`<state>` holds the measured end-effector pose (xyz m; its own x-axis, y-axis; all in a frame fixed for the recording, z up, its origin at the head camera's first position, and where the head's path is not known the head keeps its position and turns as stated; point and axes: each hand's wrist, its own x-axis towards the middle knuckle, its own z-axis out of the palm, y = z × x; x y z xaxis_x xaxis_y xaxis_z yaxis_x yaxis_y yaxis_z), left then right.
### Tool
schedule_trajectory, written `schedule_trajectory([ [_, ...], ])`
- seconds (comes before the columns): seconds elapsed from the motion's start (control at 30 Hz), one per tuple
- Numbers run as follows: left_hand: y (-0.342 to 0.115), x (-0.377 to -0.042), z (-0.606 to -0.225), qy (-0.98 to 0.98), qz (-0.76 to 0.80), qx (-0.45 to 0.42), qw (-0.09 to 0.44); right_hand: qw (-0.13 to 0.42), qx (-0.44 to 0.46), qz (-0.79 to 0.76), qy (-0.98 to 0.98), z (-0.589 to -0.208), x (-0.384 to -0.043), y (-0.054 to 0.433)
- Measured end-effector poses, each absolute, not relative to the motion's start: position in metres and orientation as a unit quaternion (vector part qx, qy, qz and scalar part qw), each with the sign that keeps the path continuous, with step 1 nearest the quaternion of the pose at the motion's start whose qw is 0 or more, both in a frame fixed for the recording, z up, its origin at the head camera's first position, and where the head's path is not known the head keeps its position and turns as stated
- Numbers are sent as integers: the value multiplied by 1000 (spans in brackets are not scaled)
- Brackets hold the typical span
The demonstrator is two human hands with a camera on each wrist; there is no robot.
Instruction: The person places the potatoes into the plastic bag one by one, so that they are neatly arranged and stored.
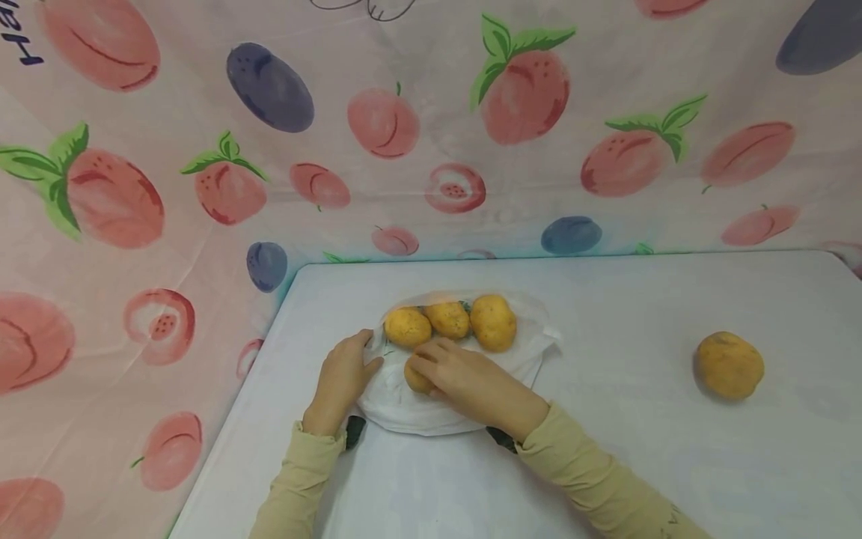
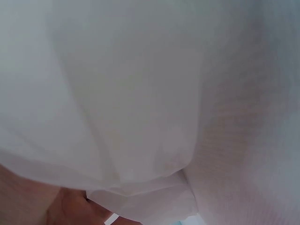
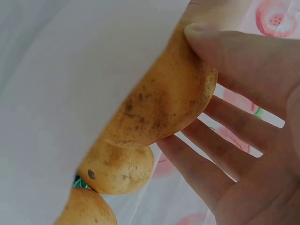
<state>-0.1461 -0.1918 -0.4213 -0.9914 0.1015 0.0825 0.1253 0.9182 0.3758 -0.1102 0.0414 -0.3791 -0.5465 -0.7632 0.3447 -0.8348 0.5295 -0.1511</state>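
A white plastic bag [image 1: 420, 418] with some green print lies on the table, its mouth spread. Three yellow-brown potatoes sit in a row toward its far side: a left one [image 1: 407, 327], a middle one [image 1: 450, 320] and a right one [image 1: 494, 323]. My right hand [image 1: 468, 374] grips another potato [image 3: 164, 98] over the near part of the bag, thumb on one side and fingers on the other. At the bag's left edge, my left hand [image 1: 342, 380] holds the plastic between thumb and fingers. White plastic [image 2: 136, 103] fills most of the left wrist view.
One more potato [image 1: 729, 365] lies apart on the right side of the white table [image 1: 626, 449]. A fruit-patterned cloth [image 1: 431, 112] hangs behind the table and along its left side. Dark straps [image 1: 355, 432] show under both wrists.
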Motion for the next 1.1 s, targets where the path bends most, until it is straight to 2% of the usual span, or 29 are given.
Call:
schedule_trajectory([
  [0.2,-192,-146,-421,-979,-192,-58,29,108,457,126,-874,-381,-111,36],
  [0.93,-191,-147,-421,-980,-189,-58,26,130,450,108,-877,-388,-114,20],
  [1.1,-192,-146,-421,-980,-188,-59,29,116,442,107,-883,-385,-113,23],
])
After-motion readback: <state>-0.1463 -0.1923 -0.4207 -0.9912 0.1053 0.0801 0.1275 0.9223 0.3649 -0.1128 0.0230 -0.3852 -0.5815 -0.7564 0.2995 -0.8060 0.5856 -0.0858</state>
